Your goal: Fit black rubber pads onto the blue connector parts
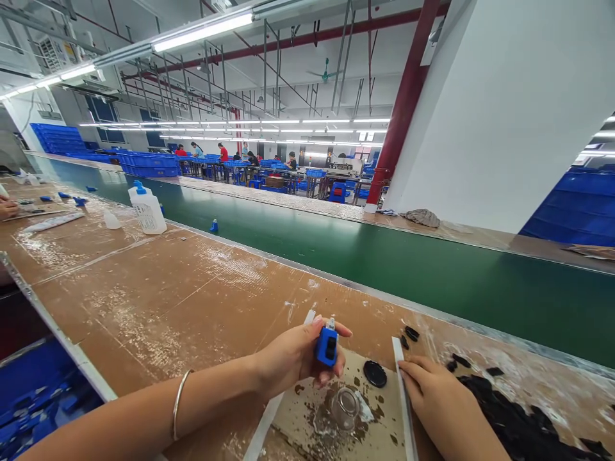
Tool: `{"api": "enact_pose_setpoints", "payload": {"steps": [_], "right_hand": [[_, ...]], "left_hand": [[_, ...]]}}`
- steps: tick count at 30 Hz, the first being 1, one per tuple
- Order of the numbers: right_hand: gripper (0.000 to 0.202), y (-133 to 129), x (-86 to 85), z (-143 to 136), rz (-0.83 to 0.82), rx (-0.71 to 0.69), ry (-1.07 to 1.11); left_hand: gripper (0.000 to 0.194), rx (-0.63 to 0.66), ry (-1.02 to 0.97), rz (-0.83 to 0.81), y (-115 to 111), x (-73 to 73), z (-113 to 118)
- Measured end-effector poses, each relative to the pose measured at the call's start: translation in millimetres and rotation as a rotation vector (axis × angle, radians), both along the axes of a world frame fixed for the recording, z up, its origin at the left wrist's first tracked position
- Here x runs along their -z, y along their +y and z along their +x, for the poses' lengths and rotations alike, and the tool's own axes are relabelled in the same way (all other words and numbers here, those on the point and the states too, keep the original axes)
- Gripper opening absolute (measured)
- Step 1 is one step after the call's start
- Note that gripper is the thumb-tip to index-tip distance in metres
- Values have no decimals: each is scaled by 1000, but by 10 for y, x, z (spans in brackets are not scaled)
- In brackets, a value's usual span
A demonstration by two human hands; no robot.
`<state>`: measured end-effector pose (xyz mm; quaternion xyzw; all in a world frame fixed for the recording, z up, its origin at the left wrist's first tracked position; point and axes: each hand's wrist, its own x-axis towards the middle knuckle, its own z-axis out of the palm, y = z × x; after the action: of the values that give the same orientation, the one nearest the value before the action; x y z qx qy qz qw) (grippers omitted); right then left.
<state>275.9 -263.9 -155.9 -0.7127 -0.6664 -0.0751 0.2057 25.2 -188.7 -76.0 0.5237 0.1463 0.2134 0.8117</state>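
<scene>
My left hand (307, 352) is closed around a small blue plastic part (327, 346) with a black piece on its face and a pale tip at the top. It is held up above a stained board (384, 429) edged with white strips. On that board stand a small clear glass jar (344, 408) and a round black lid (375, 374). My right hand (435, 397) rests low at the board's right-hand white strip (402, 390), its fingers bent together. The fingertips touch the strip's edge; whatever is between them is hidden.
Black pieces (509, 416) lie heaped right of my right hand. A green conveyor belt (307, 224) runs behind the brown worktable (192, 294), carrying a blue part (214, 225). A white bottle (147, 210) stands left. Another person's hand (7, 207) is far left. Blue parts (38, 410) fill a lower-left bin.
</scene>
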Motion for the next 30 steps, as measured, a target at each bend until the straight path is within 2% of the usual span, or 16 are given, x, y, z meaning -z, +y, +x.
{"api": "enact_pose_setpoints", "payload": {"steps": [4, 6, 8, 11, 12, 14, 17, 20, 22, 24, 26, 28, 30], "right_hand": [[42, -37, -57, -87, -15, 19, 66], [41, -47, -99, -93, -43, 25, 131], [36, -49, -144, -85, -75, 40, 216], [28, -43, -224, -80, -96, 88, 388], [28, -40, -254, -85, -94, 102, 460], [34, -37, -317, -104, -86, 105, 618], [45, -49, -407, -156, -56, 49, 901], [48, -91, -504, -247, 9, -40, 1504], [45, -130, -579, -327, 29, -84, 1853], [38, -166, -649, -403, 33, -102, 1990], [34, -191, -694, -449, 42, -108, 2058], [33, -202, -701, -450, 44, -118, 2079], [33, -202, -676, -412, 23, -137, 2031]], "left_hand": [[42, -75, 52, 64, -4, -11, 4], [38, -161, 147, 243, 2, -9, -3], [33, -305, 302, 605, 32, 4, -22], [27, -476, 678, 1285, 144, 56, -80], [26, -501, 817, 1438, 197, 80, -107], [26, -537, 1029, 1567, 312, 125, -165], [23, -625, 1085, 1541, 459, 141, -230], [21, -632, 1003, 1537, 522, 49, -219], [20, -574, 814, 1397, 501, -88, -166], [18, -509, 532, 1110, 412, -303, -88], [17, -438, 265, 831, 245, -605, 0], [17, -323, 58, 683, 14, -971, 79], [18, -230, -120, 622, -228, -1323, 125]]}}
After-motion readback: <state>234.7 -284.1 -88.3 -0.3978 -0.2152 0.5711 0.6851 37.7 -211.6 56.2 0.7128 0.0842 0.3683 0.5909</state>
